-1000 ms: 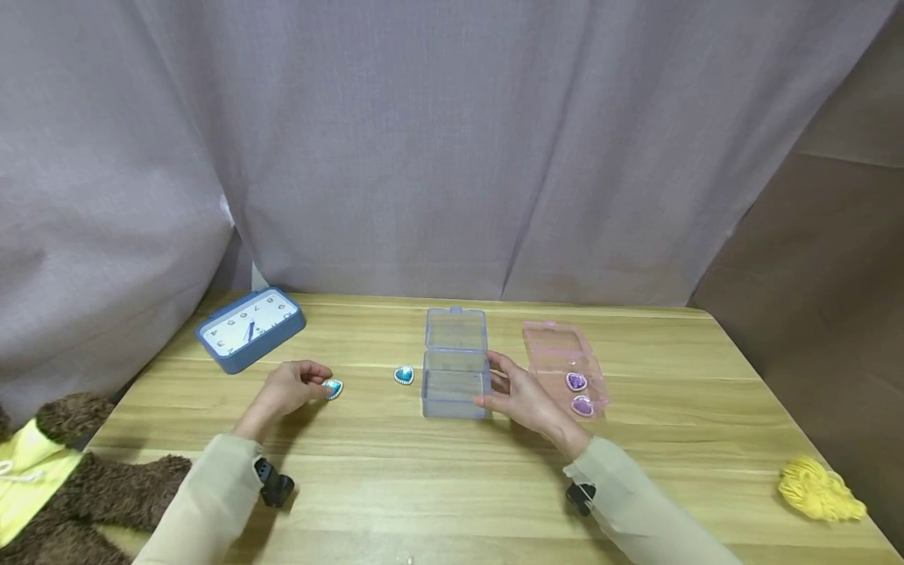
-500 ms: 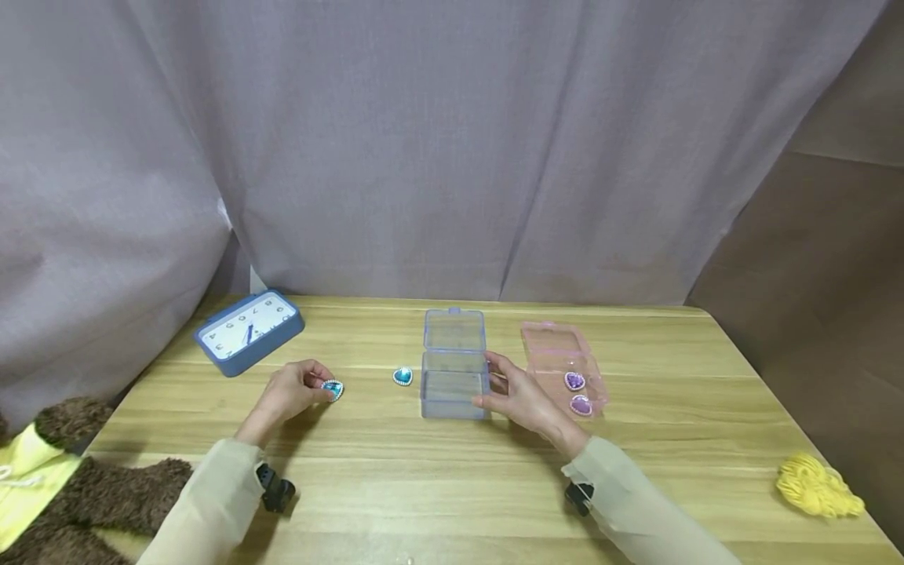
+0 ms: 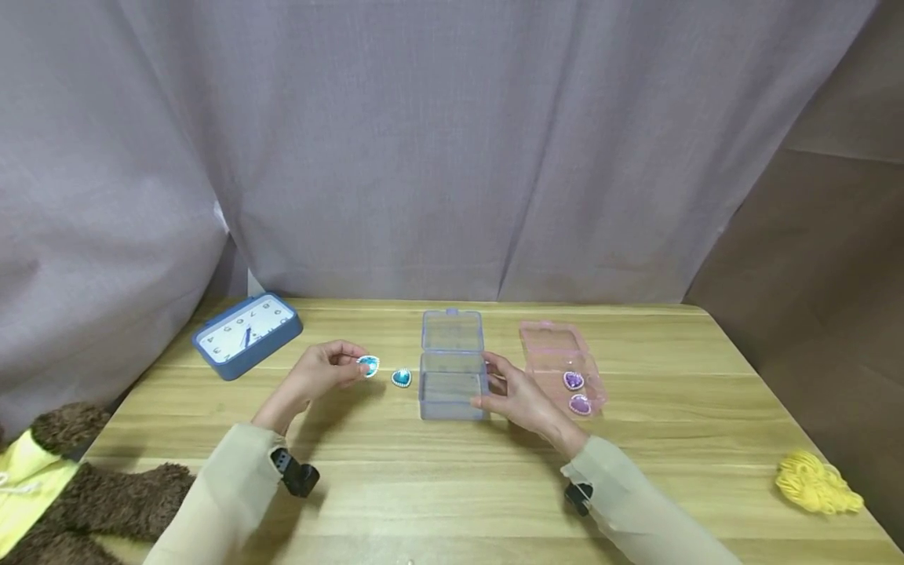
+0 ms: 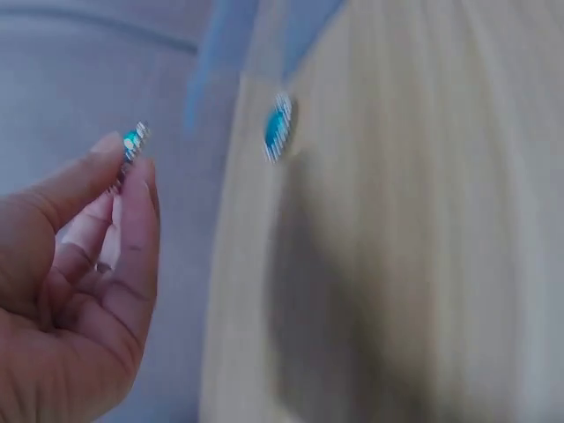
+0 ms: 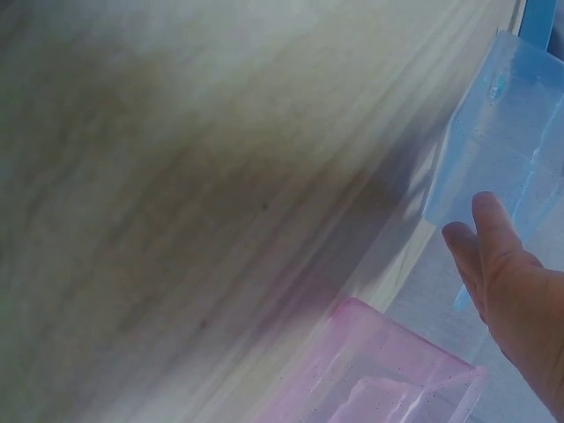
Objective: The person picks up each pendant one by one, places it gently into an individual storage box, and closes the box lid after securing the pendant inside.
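Note:
My left hand (image 3: 326, 370) pinches a teal heart-shaped gem (image 3: 369, 366) with a beaded silvery rim between thumb and fingertips, above the table. Just right of it, a second teal gem (image 3: 402, 378) lies on the wood, also visible in the left wrist view. An open, see-through blue plastic box (image 3: 453, 406) stands at the middle, lid tipped back. My right hand (image 3: 519, 396) holds this box by its right side, thumb at the front and fingers along the wall; the right wrist view shows the fingertips against the blue plastic (image 5: 493, 150).
An open pink box (image 3: 554, 339) sits right of my right hand, with purple gems (image 3: 580, 405) in it. A blue clock (image 3: 247, 333) lies at the back left. A brown plush toy (image 3: 127, 502) is front left, yellow yarn (image 3: 818, 482) far right. A grey curtain (image 3: 367, 157) hangs behind.
My left hand has lifted the teal gem off the table and moved it right and a little back, close to the other teal gem. The right hand stays at the blue box.

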The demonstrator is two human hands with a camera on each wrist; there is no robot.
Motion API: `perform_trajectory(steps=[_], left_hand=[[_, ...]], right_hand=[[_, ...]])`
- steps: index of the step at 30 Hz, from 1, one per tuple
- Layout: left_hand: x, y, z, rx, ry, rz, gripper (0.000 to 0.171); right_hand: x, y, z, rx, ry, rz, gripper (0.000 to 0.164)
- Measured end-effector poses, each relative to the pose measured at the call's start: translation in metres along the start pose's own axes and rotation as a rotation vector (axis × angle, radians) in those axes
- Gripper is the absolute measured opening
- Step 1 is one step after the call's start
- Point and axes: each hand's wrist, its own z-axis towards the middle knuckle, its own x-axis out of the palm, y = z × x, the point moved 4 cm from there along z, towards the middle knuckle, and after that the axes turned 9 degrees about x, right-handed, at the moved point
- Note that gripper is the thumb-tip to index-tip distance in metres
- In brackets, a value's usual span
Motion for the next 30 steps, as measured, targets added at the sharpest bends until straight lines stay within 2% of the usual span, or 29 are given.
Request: perform_trajectory(steps=[4, 8, 13, 17, 22, 26, 30], left_hand=[[0.029, -0.018, 0.016, 0.013, 0.106, -0.066, 0.031], [0.059, -0.030, 0.031, 0.028, 0.229, -0.045, 0.028], [0.089, -0.033, 0.046, -0.018, 0.314, -0.013, 0.025], [0.104, -0.034, 0.054, -0.053, 0.336, 0.047, 0.021], [0.117, -0.041, 0.057, -0.030, 0.369, 0.155, 0.015], [0.127, -0.041, 0.060, -0.014, 0.399, 0.166, 0.015], [0.135, -0.038, 0.062, -0.032, 0.431, 0.204, 0.015]], right_hand=[[-0.001, -0.001, -0.001, 0.002, -0.009, -0.009, 0.082], [-0.001, -0.001, -0.002, 0.002, -0.004, -0.007, 0.082], [0.000, -0.002, -0.002, -0.015, -0.001, -0.019, 0.080], [0.000, -0.001, -0.001, -0.017, -0.003, -0.024, 0.080], [0.000, 0.000, -0.002, -0.010, -0.011, -0.035, 0.080], [0.000, 0.000, -0.002, 0.000, -0.012, -0.042, 0.081], [0.000, 0.000, -0.003, 0.002, -0.008, -0.042, 0.083]])
